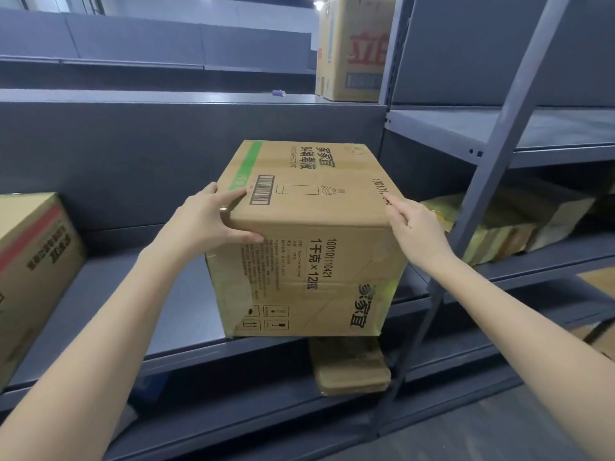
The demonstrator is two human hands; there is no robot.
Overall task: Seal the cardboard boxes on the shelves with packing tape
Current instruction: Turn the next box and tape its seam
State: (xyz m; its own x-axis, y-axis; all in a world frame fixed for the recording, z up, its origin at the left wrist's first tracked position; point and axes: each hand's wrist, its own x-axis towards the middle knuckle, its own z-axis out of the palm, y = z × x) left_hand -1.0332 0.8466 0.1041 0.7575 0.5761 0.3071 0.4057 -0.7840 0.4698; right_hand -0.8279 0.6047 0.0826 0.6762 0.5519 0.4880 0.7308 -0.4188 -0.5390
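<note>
Steadily, with left hand (213, 217) gripping the near top corner and right hand (412, 224) resting on the opposite edge, draw the box (309, 201) (standing on the middle shelf (193, 321)) forward squarely, without tipping.

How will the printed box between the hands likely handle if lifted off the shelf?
Probably heavy if full: the cardboard box is printed 1 kg x 12. Its crumpled lower corners suggest soft walls that may buckle.
</note>
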